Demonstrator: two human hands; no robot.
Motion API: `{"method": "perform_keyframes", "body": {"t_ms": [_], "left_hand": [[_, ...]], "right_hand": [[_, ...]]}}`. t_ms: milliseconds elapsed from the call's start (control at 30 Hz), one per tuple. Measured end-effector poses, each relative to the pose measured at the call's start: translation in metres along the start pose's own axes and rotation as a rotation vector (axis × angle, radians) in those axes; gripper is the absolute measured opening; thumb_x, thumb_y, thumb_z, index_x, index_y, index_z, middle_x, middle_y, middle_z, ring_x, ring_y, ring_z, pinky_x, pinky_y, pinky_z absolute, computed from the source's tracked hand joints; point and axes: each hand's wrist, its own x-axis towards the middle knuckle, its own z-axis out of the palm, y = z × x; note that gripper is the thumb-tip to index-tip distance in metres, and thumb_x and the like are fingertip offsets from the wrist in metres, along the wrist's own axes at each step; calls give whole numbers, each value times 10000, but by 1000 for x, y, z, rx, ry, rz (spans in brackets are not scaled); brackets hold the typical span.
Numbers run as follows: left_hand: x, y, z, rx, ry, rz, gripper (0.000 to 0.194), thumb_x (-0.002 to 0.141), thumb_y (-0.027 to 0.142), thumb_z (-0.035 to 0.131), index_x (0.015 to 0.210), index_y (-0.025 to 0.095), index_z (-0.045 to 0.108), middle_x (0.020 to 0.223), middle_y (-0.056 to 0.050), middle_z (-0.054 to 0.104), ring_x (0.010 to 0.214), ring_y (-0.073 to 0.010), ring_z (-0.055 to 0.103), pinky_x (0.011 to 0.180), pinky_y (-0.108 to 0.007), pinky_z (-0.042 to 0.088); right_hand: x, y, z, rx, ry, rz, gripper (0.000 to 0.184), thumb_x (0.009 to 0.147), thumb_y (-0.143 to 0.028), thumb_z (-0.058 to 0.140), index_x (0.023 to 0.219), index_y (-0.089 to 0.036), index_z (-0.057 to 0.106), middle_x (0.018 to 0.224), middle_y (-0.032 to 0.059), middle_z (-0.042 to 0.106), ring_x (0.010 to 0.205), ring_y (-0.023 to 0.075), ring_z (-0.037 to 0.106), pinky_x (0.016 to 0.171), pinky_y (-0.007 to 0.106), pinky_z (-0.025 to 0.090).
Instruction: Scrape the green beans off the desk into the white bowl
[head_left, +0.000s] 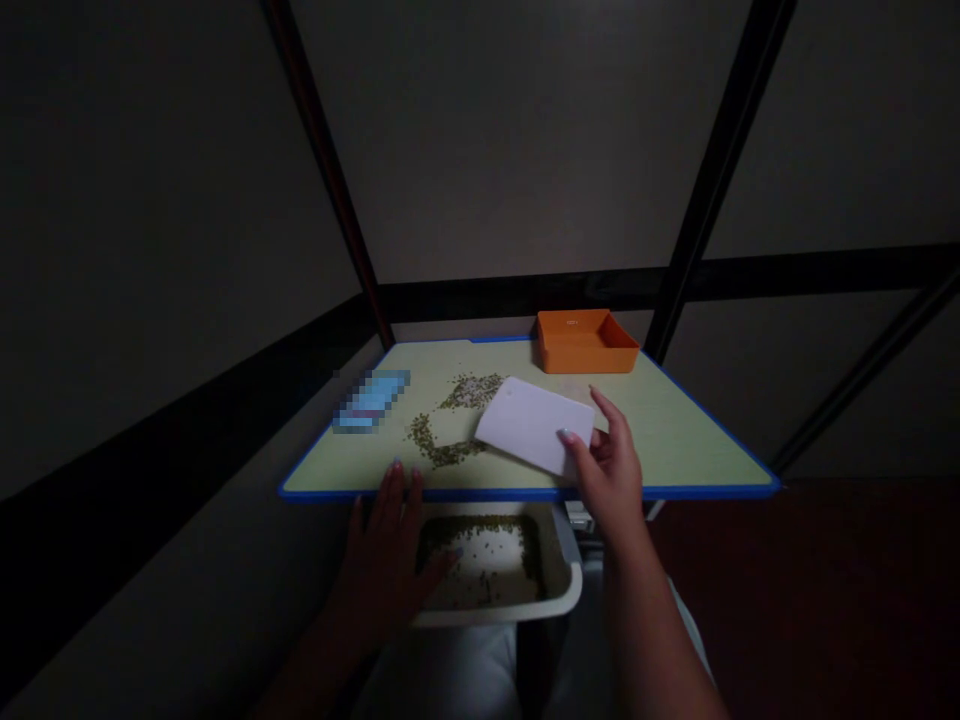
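Observation:
My right hand (611, 478) grips a white flat scraper (534, 424), thumb on top, tilted over the pale green table (697, 455). Small green grains or beans (448, 455) lie scattered in a curved trail left of the scraper, with a patch of whitish bits (474, 388) among more grains behind it. My left hand (394, 535) is open, fingers spread, its fingertips at the table's front edge and its thumb over a white basin (566, 590). Below the table edge, the basin holds more green grains, mostly along its sides.
At the back right of the table stands an orange open box (589, 358). A blurred blue rectangular object (373, 402) lies at the left. Blue edging (525, 494) runs along the table's rim, and a wall (517, 150) rises behind it.

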Motion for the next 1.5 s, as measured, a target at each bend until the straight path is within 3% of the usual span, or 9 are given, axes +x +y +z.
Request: {"method": "perform_keyframes", "body": {"t_ms": [133,233,333,567,700,833,1067,1300,1500], "left_hand": [[0,0,-1,-12,8,3,927,875,675,433,1563,91,221,1636,-254,169,1515,-387,202,1150,-643,261],[1,0,0,-25,19,1,931,872,686,423,1561,91,228,1632,-257,188,1511,-396,210,1144,-657,262],[3,-1,2,-33,32,-7,944,864,695,419,1556,80,238,1625,-268,200,1505,-410,217,1143,-664,257],[3,-6,6,-2,30,9,854,888,602,419,1544,74,280,1630,-256,186,1503,-408,225,1123,-675,286],[4,-12,2,15,16,34,802,906,565,393,1543,88,292,1627,-238,216,1500,-396,245,1107,-679,315],[4,-16,1,9,1,59,810,888,553,440,1554,122,280,1625,-224,233,1495,-389,263,1113,-664,319],[2,-13,12,10,62,42,822,897,564,413,1554,95,264,1634,-242,196,1506,-411,219,1124,-683,268],[1,-15,10,17,83,79,776,929,546,333,1557,99,243,1635,-236,217,1504,-397,235,1126,-672,266],[1,-9,-3,18,70,90,770,961,570,262,1573,109,183,1643,-225,207,1507,-386,234,1119,-680,273]], "right_hand": [[-1,-8,-28,-190,230,-62,280,835,-414,654,992,-185,614,875,62,693,748,195,636,667,307,496],[-3,-18,-41,-294,338,-74,262,848,-449,629,807,-200,555,713,6,617,640,160,566,594,263,434],[-13,-26,-34,-382,374,-90,280,886,-448,583,748,-225,484,655,-19,564,591,147,521,548,241,374],[-33,-18,15,-663,183,-210,259,940,-342,470,701,-249,430,549,-21,520,485,165,507,502,258,302],[-26,-10,10,-855,215,-314,221,944,-266,461,731,-237,512,580,25,600,543,202,560,539,277,337],[-19,-13,-6,-866,210,-432,212,944,-215,469,761,-231,573,645,47,664,605,206,603,619,283,423],[-41,-41,7,-795,-99,-665,198,851,-99,478,792,-233,612,673,14,702,615,170,642,917,323,504],[-69,-65,39,-997,-332,-484,212,754,-44,558,735,-247,616,613,12,688,546,199,654,870,380,551],[-65,-75,40,-1081,-408,-282,158,806,-94,628,843,-237,683,733,72,758,652,228,718,651,302,541]]}}
